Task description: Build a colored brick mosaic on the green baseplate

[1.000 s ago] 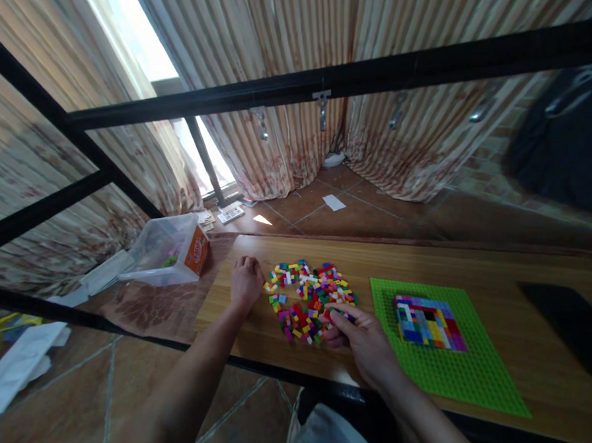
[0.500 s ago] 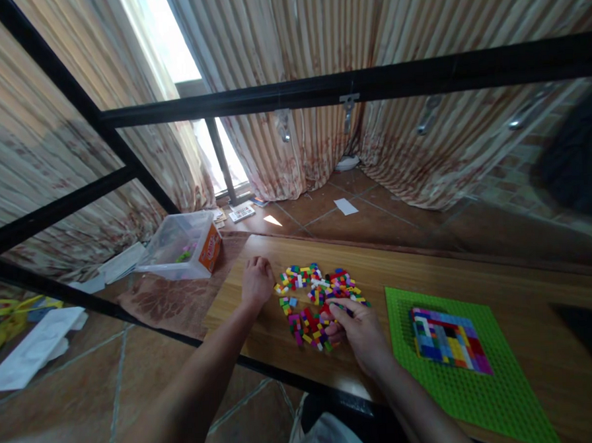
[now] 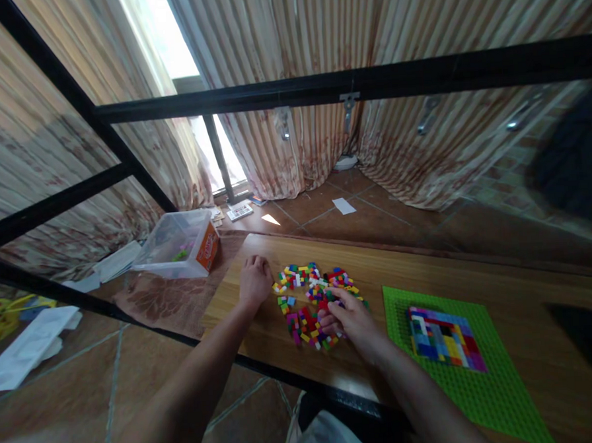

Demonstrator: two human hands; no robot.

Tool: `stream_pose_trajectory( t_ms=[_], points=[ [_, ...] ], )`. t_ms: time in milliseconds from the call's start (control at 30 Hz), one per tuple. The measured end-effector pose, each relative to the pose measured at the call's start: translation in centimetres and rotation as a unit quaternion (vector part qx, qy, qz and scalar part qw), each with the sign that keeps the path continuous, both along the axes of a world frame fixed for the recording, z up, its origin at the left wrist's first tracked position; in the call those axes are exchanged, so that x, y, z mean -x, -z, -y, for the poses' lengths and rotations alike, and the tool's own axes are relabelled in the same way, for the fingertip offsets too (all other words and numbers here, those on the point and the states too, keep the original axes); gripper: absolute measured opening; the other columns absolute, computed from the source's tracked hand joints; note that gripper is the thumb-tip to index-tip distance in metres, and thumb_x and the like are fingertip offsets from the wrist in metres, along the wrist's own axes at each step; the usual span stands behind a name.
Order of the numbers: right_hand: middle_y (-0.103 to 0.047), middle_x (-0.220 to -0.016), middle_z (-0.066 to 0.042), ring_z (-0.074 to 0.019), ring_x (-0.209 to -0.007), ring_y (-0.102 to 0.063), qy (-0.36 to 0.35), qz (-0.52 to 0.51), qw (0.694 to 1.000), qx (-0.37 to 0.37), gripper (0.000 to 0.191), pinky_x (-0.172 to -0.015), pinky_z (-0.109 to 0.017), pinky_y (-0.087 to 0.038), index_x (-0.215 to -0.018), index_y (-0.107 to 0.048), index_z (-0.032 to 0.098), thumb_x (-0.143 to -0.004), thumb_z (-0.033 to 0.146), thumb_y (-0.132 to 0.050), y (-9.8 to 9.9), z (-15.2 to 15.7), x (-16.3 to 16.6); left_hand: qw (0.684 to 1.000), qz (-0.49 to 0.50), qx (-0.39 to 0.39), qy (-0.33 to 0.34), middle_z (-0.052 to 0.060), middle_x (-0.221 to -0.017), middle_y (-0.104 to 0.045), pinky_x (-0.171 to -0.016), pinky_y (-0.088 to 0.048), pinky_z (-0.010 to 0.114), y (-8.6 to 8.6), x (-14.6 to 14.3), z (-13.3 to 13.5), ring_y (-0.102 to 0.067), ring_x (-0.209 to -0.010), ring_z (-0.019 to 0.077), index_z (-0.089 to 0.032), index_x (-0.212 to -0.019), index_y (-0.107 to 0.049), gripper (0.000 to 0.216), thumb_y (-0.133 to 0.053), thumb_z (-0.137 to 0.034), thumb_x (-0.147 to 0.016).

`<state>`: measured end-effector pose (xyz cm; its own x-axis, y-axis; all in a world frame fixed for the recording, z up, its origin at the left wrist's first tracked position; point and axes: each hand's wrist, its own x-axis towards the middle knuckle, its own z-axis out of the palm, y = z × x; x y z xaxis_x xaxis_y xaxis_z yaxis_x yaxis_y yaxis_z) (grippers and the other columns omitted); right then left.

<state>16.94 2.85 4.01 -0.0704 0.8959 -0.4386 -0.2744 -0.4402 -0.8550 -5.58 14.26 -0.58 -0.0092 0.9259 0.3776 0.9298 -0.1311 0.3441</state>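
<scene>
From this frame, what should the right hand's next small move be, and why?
Probably a pinch on one of the loose bricks: the right hand is over the right side of the pile, thumb and fingers close to the bricks, while the left hand is just beside it. Whether the right fingers already grip a brick is too small to tell.

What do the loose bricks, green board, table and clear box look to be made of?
Loose bricks: likely hard plastic; crisp blocks, solid bright colours.
Green board: probably moulded plastic; regular studs, one even colour.
Table: wood or wood-look laminate, slight sheen; streaky grain, soft highlight near the front edge.
Clear box: most likely plastic; see-through walls.
</scene>
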Motion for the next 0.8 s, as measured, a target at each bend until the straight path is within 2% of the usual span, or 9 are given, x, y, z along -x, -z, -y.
stream_pose_trajectory(
  t_ms=[233, 400, 533, 667, 800],
  points=[
    [-0.069, -0.071, -0.001, -0.0128, -0.053, -0.065, -0.004, -0.006, 1.000, -0.008, 0.039, -0.049, -0.025, -0.053, -0.118, -0.060, 0.019, -0.079, 0.025, -0.063, 0.3, 0.4, -0.1, 1.000, 0.008, -0.005, 0.003, 0.010, -0.095, -0.062, -0.089, -0.046, 0.038, -0.2, -0.1, 0.1, -0.055, -0.098, 0.0254, -0.020, -0.085, -0.062, 0.017, -0.046, -0.014, -0.083],
    [-0.067, -0.067, 0.001, -0.0106, -0.048, -0.062, -0.001, 0.018, 1.000, -0.007, 0.037, -0.042, -0.020, -0.048, -0.114, -0.054, 0.018, -0.079, 0.028, -0.062, -0.5, 0.2, 0.0, 1.000, 0.003, -0.005, 0.001, 0.010, -0.095, -0.062, -0.088, -0.046, 0.038, -0.2, -0.1, 0.1, -0.055, -0.098, 0.0260, -0.020, -0.085, -0.062, 0.017, -0.046, -0.014, -0.084],
    [-0.068, -0.067, 0.002, -0.0110, -0.047, -0.061, -0.007, 0.031, 0.999, -0.025, 0.035, -0.041, -0.021, -0.049, -0.103, -0.054, 0.018, -0.075, 0.035, -0.067, -0.5, 0.7, -0.2, 1.000, -0.001, -0.004, 0.000, 0.010, -0.095, -0.062, -0.088, -0.046, 0.038, -0.2, -0.1, 0.1, -0.056, -0.098, 0.0259, -0.020, -0.086, -0.062, 0.016, -0.047, -0.015, -0.084],
    [-0.070, -0.073, -0.003, -0.0113, -0.051, -0.063, -0.020, 0.011, 0.999, -0.037, 0.036, -0.045, -0.022, -0.051, -0.092, -0.062, 0.016, -0.069, 0.043, -0.073, -0.2, 1.3, -0.5, 1.000, -0.005, -0.006, 0.004, 0.010, -0.095, -0.062, -0.089, -0.046, 0.038, -0.2, -0.1, 0.1, -0.056, -0.097, 0.0259, -0.019, -0.085, -0.062, 0.016, -0.046, -0.014, -0.084],
    [-0.073, -0.084, -0.007, -0.0123, -0.059, -0.066, -0.005, -0.023, 0.999, -0.043, 0.040, -0.052, -0.023, -0.053, -0.092, -0.065, 0.017, -0.070, 0.048, -0.074, 0.0, 1.6, -0.5, 1.000, -0.004, -0.007, 0.007, 0.009, -0.092, -0.062, -0.087, -0.046, 0.037, -0.2, -0.1, 0.1, -0.056, -0.096, 0.0255, -0.020, -0.083, -0.062, 0.017, -0.046, -0.014, -0.084]
  ],
)
